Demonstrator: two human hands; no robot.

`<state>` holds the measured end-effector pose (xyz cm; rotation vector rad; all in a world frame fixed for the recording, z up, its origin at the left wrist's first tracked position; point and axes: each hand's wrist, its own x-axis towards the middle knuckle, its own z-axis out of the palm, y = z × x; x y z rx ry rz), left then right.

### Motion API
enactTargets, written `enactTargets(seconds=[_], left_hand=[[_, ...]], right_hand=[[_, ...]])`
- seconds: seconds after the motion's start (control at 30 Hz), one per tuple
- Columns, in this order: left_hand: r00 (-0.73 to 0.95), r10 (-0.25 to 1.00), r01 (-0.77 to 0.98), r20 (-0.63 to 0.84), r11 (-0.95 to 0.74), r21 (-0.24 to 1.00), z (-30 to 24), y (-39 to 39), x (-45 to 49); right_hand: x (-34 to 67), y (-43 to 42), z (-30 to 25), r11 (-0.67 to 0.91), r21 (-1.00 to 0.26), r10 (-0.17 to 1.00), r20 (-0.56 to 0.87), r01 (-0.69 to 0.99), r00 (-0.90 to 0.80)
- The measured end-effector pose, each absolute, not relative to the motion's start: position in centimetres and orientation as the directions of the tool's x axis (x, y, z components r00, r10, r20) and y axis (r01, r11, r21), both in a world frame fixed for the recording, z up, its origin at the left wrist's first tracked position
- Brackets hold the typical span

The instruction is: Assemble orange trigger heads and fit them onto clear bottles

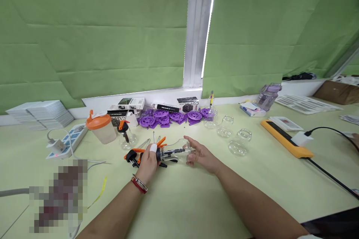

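Observation:
My left hand (149, 161), with a white tape on one fingertip and a red bracelet at the wrist, is closed round the black cap end of a clear glass bottle (176, 152) lying sideways above the table. My right hand (200, 155) cups the bottle's clear body, fingers curled round it. Under and beside my left hand lie orange-and-black pump heads with metal tubes (141, 148). An assembled bottle with an orange-black top (126, 138) stands just behind them.
Three empty clear glass bottles (238, 142) stand to the right. Purple round plastic parts (168, 116) and small boxes (131, 104) line the back. An orange-lidded cup (100, 127), a power strip (67, 140), a yellow-orange bar device (286, 138) and a black cable (331, 173) surround them.

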<state>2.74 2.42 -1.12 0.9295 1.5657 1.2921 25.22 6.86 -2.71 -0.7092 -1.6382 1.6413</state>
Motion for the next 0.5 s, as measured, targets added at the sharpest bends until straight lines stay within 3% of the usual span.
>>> enactTargets(seconds=[0.3, 0.5], left_hand=[[-0.294, 0.955, 0.073, -0.041, 0.065, 0.995, -2.2, 2.6, 2.4], [-0.337, 0.936, 0.027, -0.103, 0.119, 0.993, -0.9, 2.4, 2.5]], right_hand=[[24.7, 7.1, -3.4, -0.027, -0.997, 0.838, 0.014, -0.066, -0.545], [25.4, 6.9, -2.7, 0.086, -0.989, 0.778, 0.141, -0.118, -0.612]])
